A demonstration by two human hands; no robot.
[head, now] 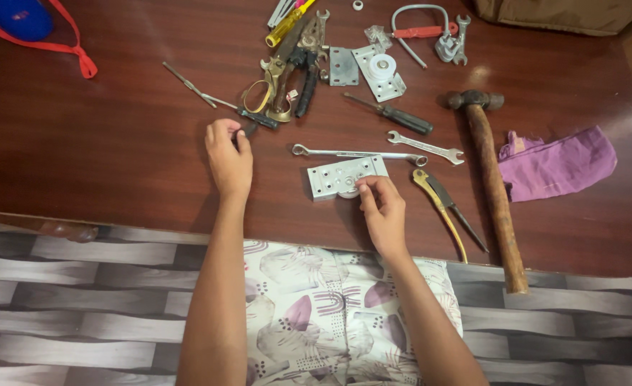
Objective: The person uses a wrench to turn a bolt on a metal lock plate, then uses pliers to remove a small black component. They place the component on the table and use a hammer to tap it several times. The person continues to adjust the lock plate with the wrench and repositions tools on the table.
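Both my hands on small parts at the table's near edge.

My right hand [384,207] pinches the roller on the metal plate [346,176]; my left hand [228,154] grips a screwdriver [248,114]. Nothing looks fastened yet.

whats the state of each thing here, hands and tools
left hand: fingers closed on a black screwdriver handle
right hand: fingers pinching the roller on a metal plate
hammer: lying flat, untouched
pliers: lying flat, handles apart
purple cloth: crumpled
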